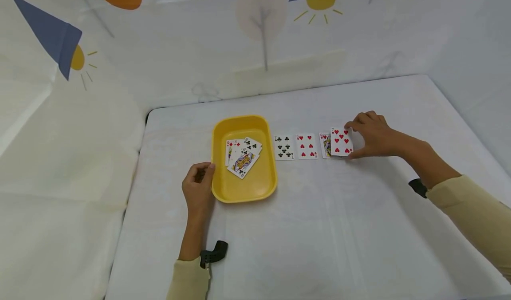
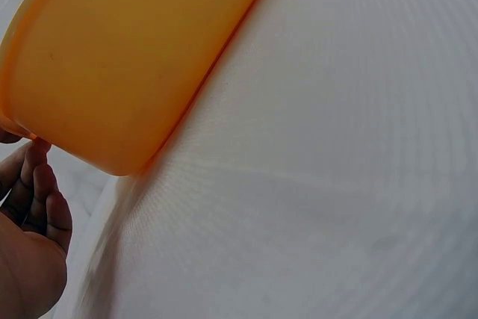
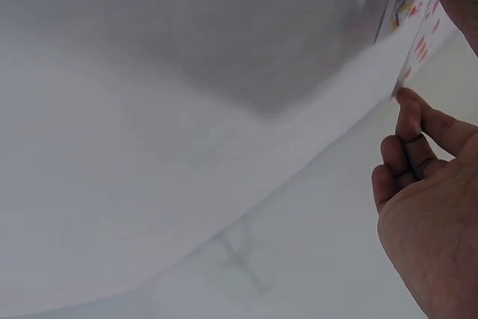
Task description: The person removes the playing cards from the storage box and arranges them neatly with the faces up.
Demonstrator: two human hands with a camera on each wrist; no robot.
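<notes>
Fingertips of the right hand pinch the seven of hearts at its two- and four-o'clock corners, three o'clock from the yellow tray; the left hand pinches its rim at nine! Light, springy, probably slick: opposite edges want a gentle squeeze.

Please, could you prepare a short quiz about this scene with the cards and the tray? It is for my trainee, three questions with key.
1. What does the right hand pinch?
2. True or false: several playing cards lie inside the yellow tray.
3. In the head view, the left hand grips the tray's: A) right side B) left side C) far end.

Key: 1. The seven of hearts. 2. True. 3. B.
</notes>
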